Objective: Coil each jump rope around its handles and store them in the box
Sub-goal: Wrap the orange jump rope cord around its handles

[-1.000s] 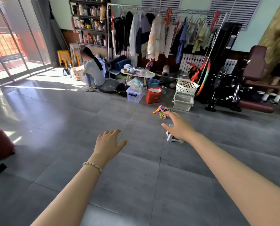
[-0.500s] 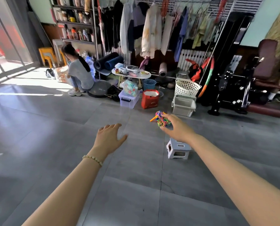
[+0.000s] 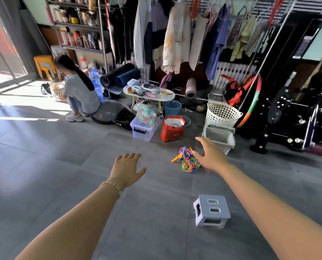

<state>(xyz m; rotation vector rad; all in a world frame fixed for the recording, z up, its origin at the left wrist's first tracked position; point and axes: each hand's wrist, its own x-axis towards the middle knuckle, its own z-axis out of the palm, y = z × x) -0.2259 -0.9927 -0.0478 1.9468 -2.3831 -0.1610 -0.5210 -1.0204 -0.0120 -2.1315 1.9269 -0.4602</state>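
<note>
Starting nearest, a small grey folding step stool (image 3: 210,212) stands on the tiled floor (image 3: 62,184), apart from everything else. Beyond it both bare arms are stretched forward. The left hand (image 3: 127,168) hovers palm-down over bare tile, fingers (image 3: 130,156) straight and slightly spread, holding nothing and touching nothing. The right hand (image 3: 211,156) is held out at the right edge of the jump ropes (image 3: 188,161), its fingers (image 3: 203,142) loosely splayed and closed on nothing. Whether it brushes the outer loops cannot be told from this angle.

The ropes lie in one bright knot of pink, green, yellow and blue cord on the floor, just in front of a grey bin (image 3: 219,136). That bin is probably the box meant, though a clear lidded tub (image 3: 143,128) and a red paper bag (image 3: 172,129) stand further left.

By their look the cords are thin, light and limp, likely smooth plastic that slides through a loose grip and snags on its neighbours. Lifting by a loop would probably drag the whole knot. The stiff parts are the better hold: an orange handle (image 3: 176,158) pokes out at the left, and pinching one such handle should let a single rope be drawn free.
</note>
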